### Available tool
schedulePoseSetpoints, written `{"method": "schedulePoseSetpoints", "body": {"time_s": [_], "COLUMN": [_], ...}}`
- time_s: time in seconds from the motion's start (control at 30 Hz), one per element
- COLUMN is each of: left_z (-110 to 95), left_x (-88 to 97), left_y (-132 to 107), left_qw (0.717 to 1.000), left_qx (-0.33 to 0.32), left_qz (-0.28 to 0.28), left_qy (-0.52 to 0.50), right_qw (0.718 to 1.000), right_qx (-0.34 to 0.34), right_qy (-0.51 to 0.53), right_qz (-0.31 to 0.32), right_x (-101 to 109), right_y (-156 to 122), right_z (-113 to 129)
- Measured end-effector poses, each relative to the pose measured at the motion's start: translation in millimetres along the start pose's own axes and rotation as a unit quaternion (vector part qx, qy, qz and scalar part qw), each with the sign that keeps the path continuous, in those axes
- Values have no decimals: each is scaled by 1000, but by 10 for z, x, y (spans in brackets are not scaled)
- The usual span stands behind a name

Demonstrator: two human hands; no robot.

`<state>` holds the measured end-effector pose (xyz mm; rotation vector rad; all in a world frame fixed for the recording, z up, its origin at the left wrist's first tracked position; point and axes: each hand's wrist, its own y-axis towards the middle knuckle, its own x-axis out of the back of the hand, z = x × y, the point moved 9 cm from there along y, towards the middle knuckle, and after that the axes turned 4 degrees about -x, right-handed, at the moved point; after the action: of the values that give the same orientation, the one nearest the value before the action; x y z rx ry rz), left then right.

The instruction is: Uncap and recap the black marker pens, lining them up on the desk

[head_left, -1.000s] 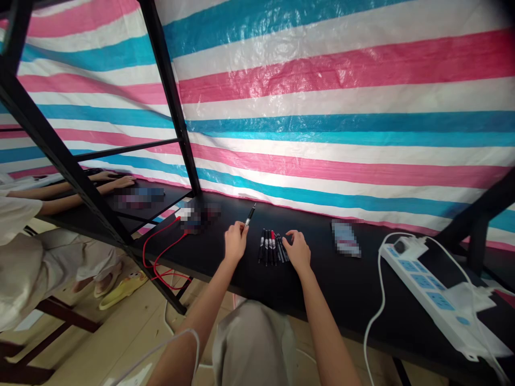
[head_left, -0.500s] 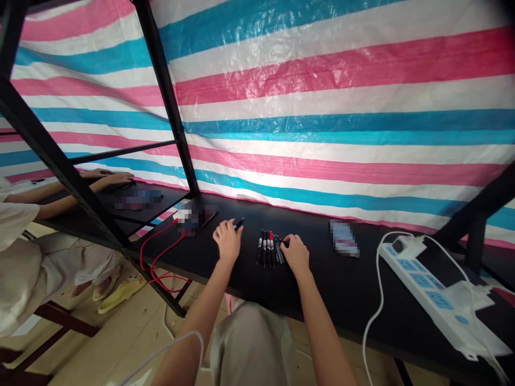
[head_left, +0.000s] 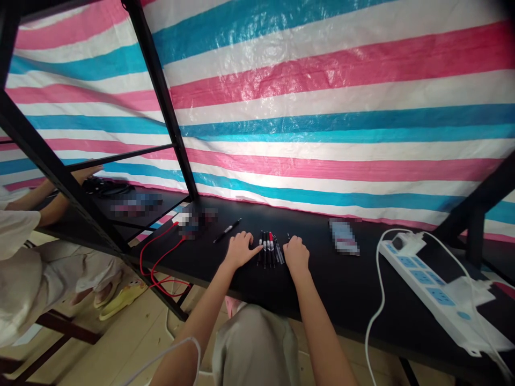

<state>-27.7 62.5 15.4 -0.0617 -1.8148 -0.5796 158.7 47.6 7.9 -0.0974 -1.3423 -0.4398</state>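
Observation:
A row of several marker pens (head_left: 269,249), black with one red, lies side by side on the black table (head_left: 341,289). My left hand (head_left: 240,250) rests flat beside the row's left end, fingers spread and reaching toward the pens, holding nothing. My right hand (head_left: 296,253) sits at the row's right end with fingers curled; a thin dark pen tip shows just above its knuckles. A single black pen (head_left: 227,230) lies apart on the table, to the left of my left hand.
A white power strip (head_left: 436,292) with white cables lies at the right. A red wire (head_left: 161,257) hangs off the table's left edge. Black shelf posts (head_left: 161,102) rise at the left. A striped tarp (head_left: 322,107) backs the table. Another person (head_left: 24,252) sits at the far left.
My left hand laid the single black pen down on the table and moved right to the row of pens. My right hand closed in on the row's right end.

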Motion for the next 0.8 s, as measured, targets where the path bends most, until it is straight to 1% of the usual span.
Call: {"method": "schedulePoseSetpoints", "body": {"time_s": [0.17,0.3,0.4,0.53,0.67,0.8], "left_z": [-24,1,15,24,78,129], "left_x": [-23,-21,7,35,16,-3], "left_y": [-2,-6,-10,-7,0,5], "left_qw": [1000,1000,999,999,998,998], "left_qx": [-9,11,21,25,45,55], "left_qz": [16,27,21,15,12,-6], "left_qy": [7,-2,-16,-35,-41,-39], "right_qw": [1000,996,991,986,981,976], "right_qx": [14,-13,-36,-52,-63,-71], "right_qy": [15,73,112,143,169,192], "right_qz": [13,47,62,65,73,75], "right_x": [32,3,-19,-41,-53,-38], "right_y": [-25,-13,8,30,38,37], "right_z": [7,-72,-135,-176,-191,-206]}}
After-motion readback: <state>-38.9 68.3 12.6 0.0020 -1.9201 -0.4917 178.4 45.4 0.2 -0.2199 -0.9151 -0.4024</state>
